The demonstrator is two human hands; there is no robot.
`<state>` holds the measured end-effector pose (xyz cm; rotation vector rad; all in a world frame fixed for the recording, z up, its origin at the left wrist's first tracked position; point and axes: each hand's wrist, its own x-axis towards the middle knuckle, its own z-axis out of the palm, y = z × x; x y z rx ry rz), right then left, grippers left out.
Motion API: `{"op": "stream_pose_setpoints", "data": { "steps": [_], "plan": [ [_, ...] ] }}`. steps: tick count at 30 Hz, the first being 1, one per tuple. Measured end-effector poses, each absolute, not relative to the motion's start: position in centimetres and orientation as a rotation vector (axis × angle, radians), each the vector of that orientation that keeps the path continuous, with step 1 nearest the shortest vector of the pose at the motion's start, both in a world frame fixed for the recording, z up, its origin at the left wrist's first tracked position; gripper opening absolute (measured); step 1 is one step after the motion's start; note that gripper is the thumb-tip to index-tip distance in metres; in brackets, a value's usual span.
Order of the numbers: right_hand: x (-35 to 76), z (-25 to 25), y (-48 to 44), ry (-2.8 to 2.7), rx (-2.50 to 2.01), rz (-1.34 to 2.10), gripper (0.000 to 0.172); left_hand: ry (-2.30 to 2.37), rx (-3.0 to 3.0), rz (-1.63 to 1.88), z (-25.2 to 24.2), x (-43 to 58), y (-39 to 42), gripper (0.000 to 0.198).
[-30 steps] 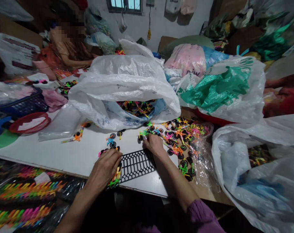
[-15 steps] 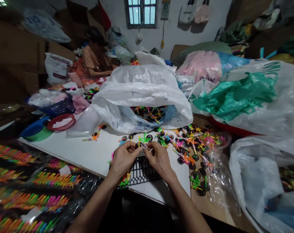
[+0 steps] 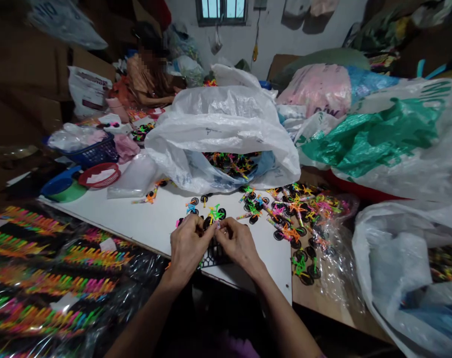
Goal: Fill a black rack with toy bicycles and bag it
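A small green and yellow toy bicycle [image 3: 215, 214] with black wheels stands up from the fingers of my left hand [image 3: 188, 244], which is closed on its lower end. The thumb and fingers of my right hand [image 3: 240, 243] are pinched together right beside it, fingertips meeting those of the left. A tiny pale bit shows between the fingertips, too small to name. Beneath my hands lies a black plastic grid [image 3: 214, 256], partly hidden by them. Just beyond, a blue toy bicycle [image 3: 191, 206] rests on the white board [image 3: 155, 219].
A heap of coloured toy bicycles [image 3: 289, 214] lies to the right. Behind stands a large white sack [image 3: 226, 129] with more inside. Baskets, including a red one [image 3: 99, 175], sit at left. Bagged rows of colourful parts [image 3: 62, 278] fill the lower left. A co-worker [image 3: 147, 74] sits behind.
The view has tilted down slightly. My hands have come closer together over the grid and cover more of it. The green toy bicycle stays at the fingertips.
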<state>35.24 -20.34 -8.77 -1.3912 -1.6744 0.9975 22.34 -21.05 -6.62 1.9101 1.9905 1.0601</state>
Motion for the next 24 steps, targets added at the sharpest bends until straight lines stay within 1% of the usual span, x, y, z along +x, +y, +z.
{"op": "stream_pose_setpoints", "data": {
  "steps": [3, 6, 9, 11, 13, 15, 17, 19, 22, 24],
  "plan": [
    [35.2, -8.9, -20.5, -1.589, -1.268, 1.199, 0.012, 1.921, 2.028, 1.1, -6.0, 22.4, -21.8, 0.035],
    [35.6, -8.7, -20.5, -1.466, -1.155, 1.418, 0.011, 1.749, 2.13, 1.082, -5.3, 21.6, -22.4, 0.032],
    [36.4, -8.3, -20.7, -1.382, -1.023, 1.642, 0.019, 1.689, 2.079, 1.189, -4.5, 20.0, -22.3, 0.026],
    [36.9, -8.2, -20.9, -1.386, -0.91, 1.779, 0.027, 1.707, 1.976, 1.233, -3.9, 19.1, -21.8, 0.033],
    [37.1, -8.1, -21.1, -1.403, -0.797, 1.878, 0.033, 1.624, 1.849, 1.117, -3.4, 18.7, -21.2, 0.041],
    [37.0, -8.0, -21.3, -1.416, -0.716, 1.926, 0.036, 1.453, 1.633, 0.954, -3.3, 19.1, -20.9, 0.041],
    [37.0, -7.8, -21.4, -1.435, -0.677, 1.953, 0.038, 1.332, 1.379, 0.889, -3.6, 19.8, -21.0, 0.038],
    [36.9, -7.4, -21.6, -1.478, -0.735, 1.908, 0.037, 1.324, 1.193, 0.954, -4.1, 20.5, -21.4, 0.038],
    [36.9, -6.5, -22.0, -1.496, -1.025, 1.614, 0.03, 1.384, 1.106, 1.068, -4.8, 21.0, -21.7, 0.038],
    [36.8, -6.0, -22.1, -1.432, -1.159, 1.411, 0.032, 1.396, 1.107, 1.095, -5.2, 21.1, -21.9, 0.037]
  ]
}}
